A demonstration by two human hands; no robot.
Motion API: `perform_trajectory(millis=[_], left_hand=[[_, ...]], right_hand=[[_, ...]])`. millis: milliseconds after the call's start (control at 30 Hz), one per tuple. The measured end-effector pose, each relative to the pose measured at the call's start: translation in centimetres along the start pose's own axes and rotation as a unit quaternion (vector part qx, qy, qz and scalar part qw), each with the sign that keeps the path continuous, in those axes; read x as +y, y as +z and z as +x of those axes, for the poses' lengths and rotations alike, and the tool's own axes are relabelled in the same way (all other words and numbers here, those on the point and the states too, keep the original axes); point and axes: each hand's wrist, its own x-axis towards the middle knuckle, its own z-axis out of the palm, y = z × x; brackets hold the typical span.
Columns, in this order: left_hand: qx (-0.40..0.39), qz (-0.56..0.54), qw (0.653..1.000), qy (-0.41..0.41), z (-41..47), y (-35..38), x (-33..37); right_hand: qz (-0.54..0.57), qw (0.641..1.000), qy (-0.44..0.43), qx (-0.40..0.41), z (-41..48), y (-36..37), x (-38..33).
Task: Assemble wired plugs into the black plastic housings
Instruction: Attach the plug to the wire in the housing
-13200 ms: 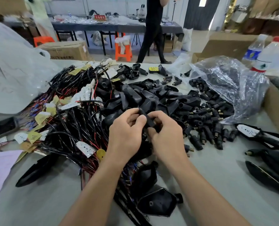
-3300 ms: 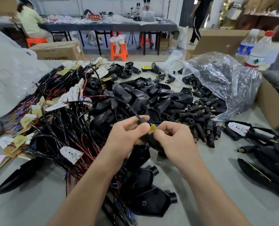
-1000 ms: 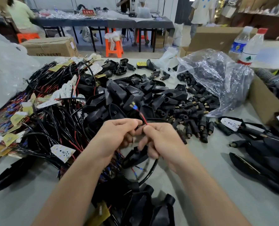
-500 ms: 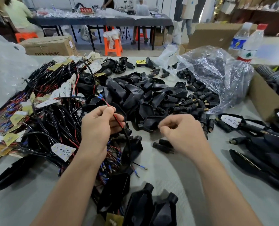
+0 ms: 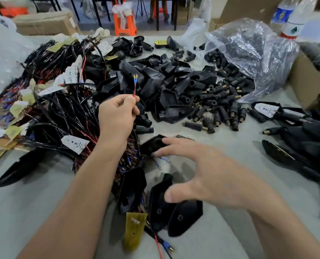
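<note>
Head view: left hand [image 5: 116,116] is pinching a wire [image 5: 134,86]; right hand [image 5: 211,174], fingers spread, is hovering over a housing [image 5: 151,145], and grasping it looks next.

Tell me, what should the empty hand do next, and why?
Probably lower the right hand and grip the black housing lying just under its fingertips. The left hand pinches a wire pair with the terminals pointing up, while the right hand is spread open and holds nothing. A housing looks like the missing piece, and this one is the nearest.
</note>
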Motion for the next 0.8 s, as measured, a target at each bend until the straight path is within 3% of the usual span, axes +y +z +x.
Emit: perform_trajectory(millis=[133, 300, 433, 500, 567, 633, 667, 733, 800], left_hand=[[-0.01, 0.001, 1.0, 0.013, 0.1, -0.1, 0.0], [-0.009, -0.007, 1.0, 0.004, -0.2, -0.6, 0.0], [-0.037, -0.044, 0.998, -0.026, -0.2, -0.9, 0.1], [-0.045, -0.032, 0.998, -0.027, -0.4, -0.8, 0.0], [-0.054, -0.01, 0.998, -0.025, -0.7, -0.6, -0.2], [-0.061, 0.014, 0.998, -0.024, -1.0, -0.3, -0.3], [-0.062, 0.025, 0.998, -0.021, -1.1, -0.2, -0.4], [-0.051, 0.054, 0.997, -0.002, -1.2, -0.1, -0.3], [-0.028, 0.096, 0.995, 0.024, -1.4, 0.1, -0.3]], right_hand=[[-0.127, 0.992, -0.003, -0.003, -2.2, 5.2, -0.3], [-0.214, 0.964, 0.007, 0.158, 1.4, 4.7, 0.4], [-0.212, 0.934, 0.066, 0.279, 6.5, 3.3, 1.3], [-0.16, 0.924, 0.087, 0.336, 8.6, 3.0, 1.9], [0.024, 0.919, 0.086, 0.385, 9.1, 2.5, 2.1], [0.168, 0.865, 0.081, 0.466, 8.2, 1.6, 3.0], [0.161, 0.846, 0.095, 0.5, 7.4, 0.9, 3.7], [0.075, 0.862, 0.149, 0.479, 6.0, -0.5, 5.6], [-0.003, 0.914, 0.169, 0.369, 5.1, -1.1, 6.7]])
